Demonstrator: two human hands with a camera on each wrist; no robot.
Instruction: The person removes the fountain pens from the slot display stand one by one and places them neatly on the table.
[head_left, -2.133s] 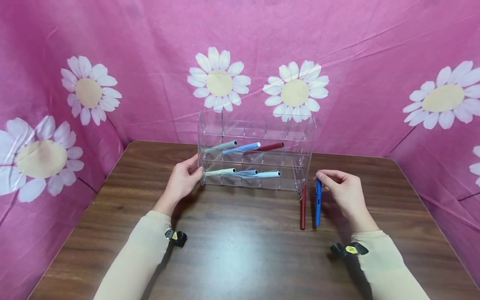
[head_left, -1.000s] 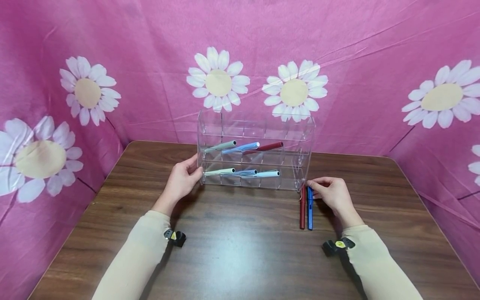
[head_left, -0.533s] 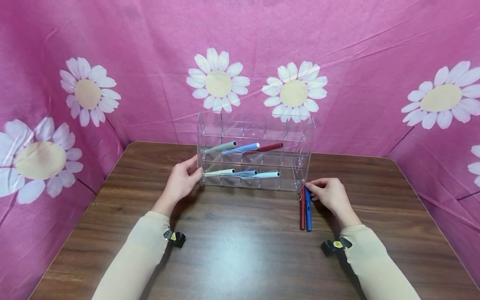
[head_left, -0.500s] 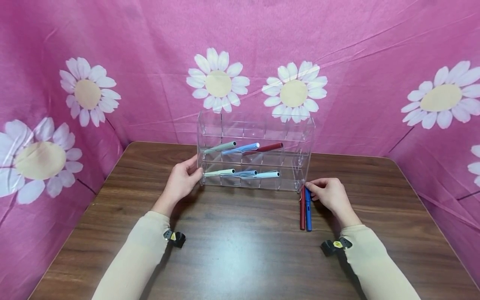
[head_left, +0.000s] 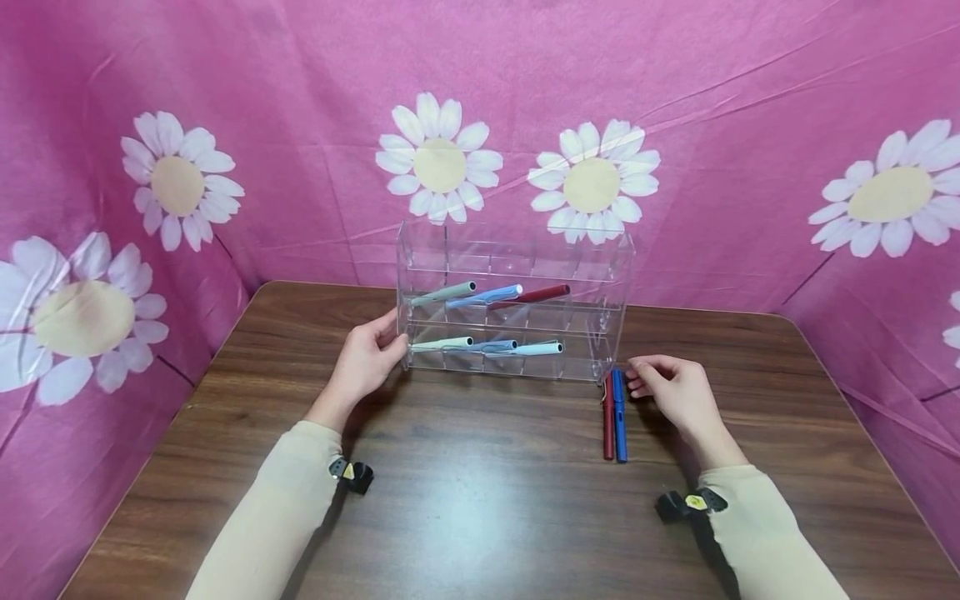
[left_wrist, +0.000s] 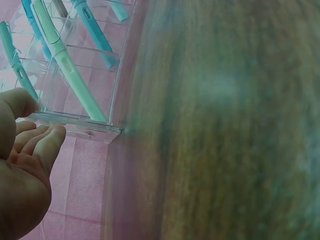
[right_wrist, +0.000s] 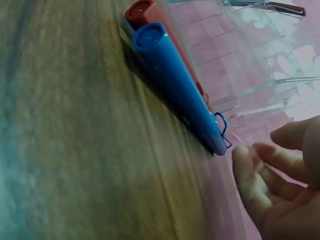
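Pink daisy cloth backs the desk [head_left: 480, 517]. Left hand [head_left: 365, 364] grips the clear rack [head_left: 516, 302] at its left edge, steadying it. Right hand [head_left: 672, 389], fingers loosely curled and holding nothing, sits just right of the blue pen [head_left: 619, 416], which lies beside the red pen [head_left: 607, 425].

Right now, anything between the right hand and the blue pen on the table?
Nothing. The right hand sits just off the blue pen; the right wrist view shows only a bare gap before its clip end.
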